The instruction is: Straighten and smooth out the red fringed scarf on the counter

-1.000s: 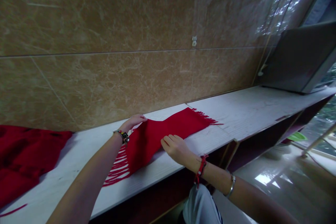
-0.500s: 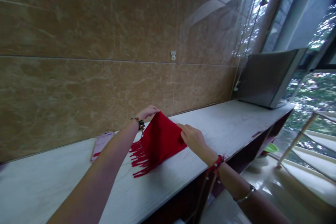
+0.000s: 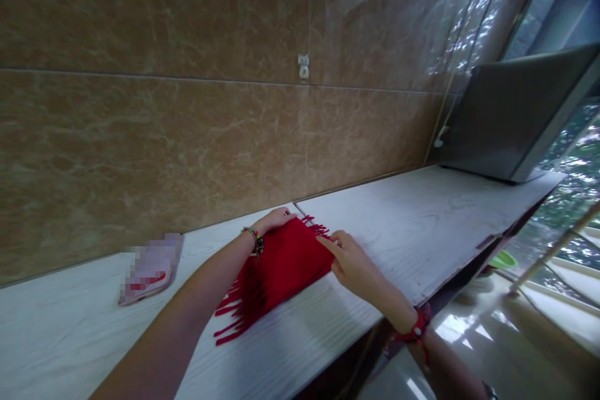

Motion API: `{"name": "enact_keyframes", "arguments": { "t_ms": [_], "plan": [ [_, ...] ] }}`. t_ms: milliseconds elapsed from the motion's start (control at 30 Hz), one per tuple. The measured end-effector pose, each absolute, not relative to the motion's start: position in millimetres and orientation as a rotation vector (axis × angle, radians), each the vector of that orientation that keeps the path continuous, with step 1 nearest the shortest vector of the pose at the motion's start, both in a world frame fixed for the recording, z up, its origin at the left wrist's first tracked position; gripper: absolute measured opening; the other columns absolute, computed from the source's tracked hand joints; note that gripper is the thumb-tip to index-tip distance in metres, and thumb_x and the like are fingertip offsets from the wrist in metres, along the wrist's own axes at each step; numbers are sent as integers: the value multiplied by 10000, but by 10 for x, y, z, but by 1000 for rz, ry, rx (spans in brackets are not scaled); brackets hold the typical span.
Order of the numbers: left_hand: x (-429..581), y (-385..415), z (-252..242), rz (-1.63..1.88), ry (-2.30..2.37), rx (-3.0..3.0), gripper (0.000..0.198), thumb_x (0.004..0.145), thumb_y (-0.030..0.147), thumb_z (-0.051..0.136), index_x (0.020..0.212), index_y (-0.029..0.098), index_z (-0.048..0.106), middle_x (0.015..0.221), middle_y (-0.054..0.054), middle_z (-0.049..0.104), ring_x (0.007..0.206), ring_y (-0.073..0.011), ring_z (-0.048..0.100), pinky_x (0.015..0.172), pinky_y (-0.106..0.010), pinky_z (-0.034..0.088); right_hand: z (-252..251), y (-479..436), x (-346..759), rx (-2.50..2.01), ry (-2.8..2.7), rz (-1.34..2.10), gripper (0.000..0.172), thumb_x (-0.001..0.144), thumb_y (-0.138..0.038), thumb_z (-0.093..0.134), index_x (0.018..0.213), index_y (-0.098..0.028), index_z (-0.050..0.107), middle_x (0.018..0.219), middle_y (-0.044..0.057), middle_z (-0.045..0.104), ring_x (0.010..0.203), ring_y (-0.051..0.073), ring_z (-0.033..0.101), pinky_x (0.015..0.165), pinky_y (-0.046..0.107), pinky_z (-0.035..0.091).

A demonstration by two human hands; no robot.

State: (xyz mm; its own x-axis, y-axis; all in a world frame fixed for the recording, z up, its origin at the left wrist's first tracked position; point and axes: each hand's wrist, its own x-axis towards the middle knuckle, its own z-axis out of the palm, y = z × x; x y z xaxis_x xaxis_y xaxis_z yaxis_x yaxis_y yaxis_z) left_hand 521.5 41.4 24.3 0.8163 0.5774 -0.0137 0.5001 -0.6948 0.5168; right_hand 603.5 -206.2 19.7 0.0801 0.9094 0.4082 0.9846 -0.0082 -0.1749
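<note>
A red fringed scarf (image 3: 288, 259) lies folded on the white counter, its tassels showing at the left end and at the far right corner. My left hand (image 3: 276, 219) is at the far edge of the scarf, fingers curled round the cloth there; a beaded bracelet circles that wrist. At the right edge is my right hand (image 3: 349, 259), with one finger stretched over the cloth and the others bent around the edge. Part of its grip is hidden. A red cord bracelet (image 3: 417, 325) is on the right wrist.
The white wood-grain counter (image 3: 394, 219) runs along a brown marble-look wall (image 3: 187, 137). A phone-like flat object (image 3: 152, 265), partly pixelated, lies left of my left arm. A large grey box-shaped appliance (image 3: 510, 115) stands at the far right. Below is a green basin (image 3: 504, 259).
The lifted far corner of the scarf has come down, and my left hand with it. Tassels now show at the far right corner. The view has shifted, bringing the phone-like object further into sight.
</note>
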Motion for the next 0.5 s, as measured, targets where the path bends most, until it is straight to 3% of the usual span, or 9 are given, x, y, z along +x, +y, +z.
{"name": "enact_keyframes", "arguments": {
  "t_ms": [100, 167, 300, 500],
  "plan": [
    [5045, 454, 289, 121, 752, 2465, 523, 776, 551, 364, 1012, 136, 576, 1017, -70, 631, 809, -175, 573, 667, -233, 426, 278, -1987, 5934, -1751, -2082, -294, 523, 797, -276, 482, 1294, -152, 378, 1346, 140, 338, 1252, 259, 267, 999, 439, 281],
    [4906, 489, 316, -38, 716, 2481, 571, 737, 603, 397, 1039, 153, 576, 1065, -61, 620, 842, -178, 582, 688, -224, 433, 242, -1913, 5847, -1712, -2223, -270, 604, 803, -460, 470, 1304, -139, 363, 1367, 147, 315, 1282, 280, 201, 1022, 473, 219],
    [4652, 524, 314, -261, 757, 2589, 700, 644, 626, 508, 1140, 132, 522, 1208, -109, 530, 1008, -227, 529, 806, -251, 408, 66, -1812, 5706, -1816, -2343, -227, 749, 770, -629, 386, 1330, -136, 318, 1366, 168, 316, 1274, 323, 209, 1011, 520, 184],
    [4259, 451, 265, -210, 843, 2655, 673, 652, 579, 526, 1151, 128, 512, 1219, -115, 518, 1034, -230, 512, 845, -262, 387, 9, -1811, 5475, -1828, -2413, -274, 785, 747, -631, 426, 1341, -134, 294, 1376, 172, 294, 1260, 332, 236, 1016, 518, 165]
  ]
}}
